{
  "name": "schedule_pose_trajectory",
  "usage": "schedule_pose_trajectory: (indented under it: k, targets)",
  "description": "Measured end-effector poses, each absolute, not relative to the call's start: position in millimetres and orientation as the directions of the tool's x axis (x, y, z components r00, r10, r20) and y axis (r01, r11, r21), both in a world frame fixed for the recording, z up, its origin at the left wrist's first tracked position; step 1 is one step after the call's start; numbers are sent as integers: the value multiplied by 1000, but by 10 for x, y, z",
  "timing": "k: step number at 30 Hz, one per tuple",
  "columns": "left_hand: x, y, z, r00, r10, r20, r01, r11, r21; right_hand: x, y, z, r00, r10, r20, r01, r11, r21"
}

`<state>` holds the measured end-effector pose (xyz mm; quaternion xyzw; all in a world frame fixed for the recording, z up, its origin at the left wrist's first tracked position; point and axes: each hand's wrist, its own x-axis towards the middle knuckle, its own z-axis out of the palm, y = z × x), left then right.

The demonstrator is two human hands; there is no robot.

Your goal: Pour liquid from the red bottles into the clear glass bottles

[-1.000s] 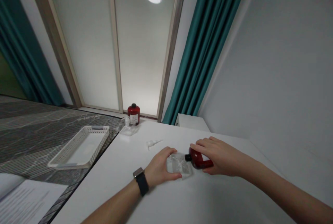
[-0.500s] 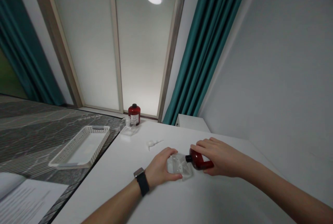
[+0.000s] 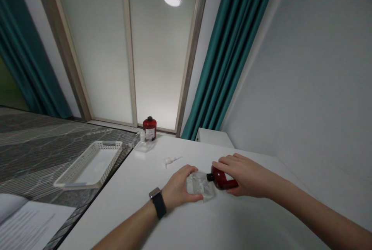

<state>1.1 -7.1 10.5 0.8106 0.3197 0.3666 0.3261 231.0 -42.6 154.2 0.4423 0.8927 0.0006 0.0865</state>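
My left hand (image 3: 181,188) is wrapped around the side of a clear plastic bottle (image 3: 200,185) standing on the white table (image 3: 174,223). In my right hand (image 3: 244,174) is a dark red bottle (image 3: 222,178) with a white label, tilted onto its side. Its black neck (image 3: 209,177) points left over the clear bottle's top. Whether liquid runs out of it I cannot tell. Behind my left hand a white pump head (image 3: 170,160) with a thin tube lies on the table.
A second dark red bottle (image 3: 149,128) stands upright at the table's far left corner, beside a clear container (image 3: 143,145). Left of the table, lower down, are a white perforated basket (image 3: 100,164) and an open book (image 3: 35,223). A white cabinet (image 3: 215,137) stands behind the far edge.
Almost nothing differs. Both hands keep their grips, and the red bottle stays tilted over the clear one. The view has shifted very slightly.
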Motion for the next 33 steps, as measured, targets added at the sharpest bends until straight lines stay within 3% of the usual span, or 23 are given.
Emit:
schedule_pose_trajectory:
  k: [21,33]
  targets:
    - [3,-46,80,542,742,395,257,-594,763,2272,-417,1585,-587,791,-170,792,605,79]
    - [15,-71,111,521,766,376,204,-539,817,2392,-433,1483,-570,814,-113,821,570,-38]
